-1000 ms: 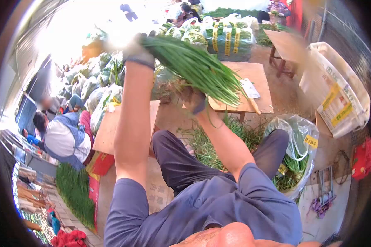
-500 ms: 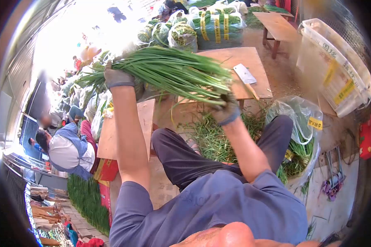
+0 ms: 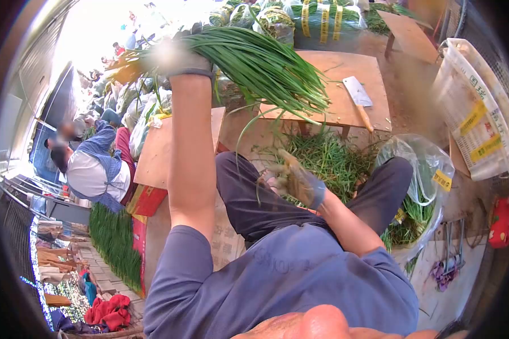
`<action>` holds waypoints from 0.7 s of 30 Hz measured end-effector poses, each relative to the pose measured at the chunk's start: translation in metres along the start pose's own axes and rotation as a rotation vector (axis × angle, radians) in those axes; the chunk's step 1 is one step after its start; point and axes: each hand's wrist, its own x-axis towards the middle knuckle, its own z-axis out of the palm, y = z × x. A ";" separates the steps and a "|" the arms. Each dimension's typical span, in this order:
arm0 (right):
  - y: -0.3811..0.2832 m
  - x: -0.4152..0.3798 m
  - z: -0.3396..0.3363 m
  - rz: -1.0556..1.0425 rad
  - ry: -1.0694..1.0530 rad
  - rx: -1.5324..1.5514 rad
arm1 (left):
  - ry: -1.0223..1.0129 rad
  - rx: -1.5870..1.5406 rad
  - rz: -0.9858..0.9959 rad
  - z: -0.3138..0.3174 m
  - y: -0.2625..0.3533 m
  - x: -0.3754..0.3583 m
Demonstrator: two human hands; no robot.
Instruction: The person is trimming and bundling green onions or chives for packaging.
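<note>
Left hand [image 3: 189,61] is holding the greens [image 3: 266,68] up, gloved fingers clamped around the bunch; glare is hiding some of them. Bunch is hanging in the air out to the right, overlapping the left end of the table [image 3: 373,73] in view. Right hand [image 3: 300,183] is hovering low over the lap, well apart from the bunch, fingers looking spread and seemingly holding nothing, though they're blurring.

Risks: one hand is carrying everything and the far end is going unsupported, so a slackening grip could be shedding leaves onto the pile [image 3: 345,161]. A long strand [image 3: 240,135] is dangling down near the right hand; could be snagging on it. Cleaver [image 3: 357,91] is lying on the table, handle reaching the near edge; a wide swing of the bunch could be knocking it off toward the right knee [image 3: 393,169].

Around: pile is sitting on the floor beyond the lap. Plastic bag [image 3: 390,148] with more greens is crowding the right knee; crate [image 3: 464,90] is standing past it. Side table [image 3: 158,150] is flanking the left arm, limiting low sweeps that way; a person [image 3: 99,169] is sitting beyond it.
</note>
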 end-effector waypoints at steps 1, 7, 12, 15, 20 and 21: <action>0.000 0.016 0.009 0.005 -0.035 0.043 | 0.041 0.062 0.021 0.014 -0.001 -0.013; -0.053 0.083 0.067 -0.152 -0.123 0.391 | 0.156 0.195 0.080 0.059 -0.008 -0.048; -0.066 0.068 0.009 -0.415 -0.005 -0.007 | 0.072 0.141 0.025 0.036 -0.004 -0.028; -0.050 0.022 -0.036 -0.401 0.313 -0.381 | 0.056 0.153 -0.022 0.029 -0.010 -0.025; -0.030 -0.043 -0.119 -0.156 0.487 -0.700 | -0.280 0.886 0.302 -0.043 -0.013 0.044; -0.029 -0.051 -0.126 -0.035 0.459 -0.854 | -0.301 0.888 0.274 -0.055 -0.013 0.061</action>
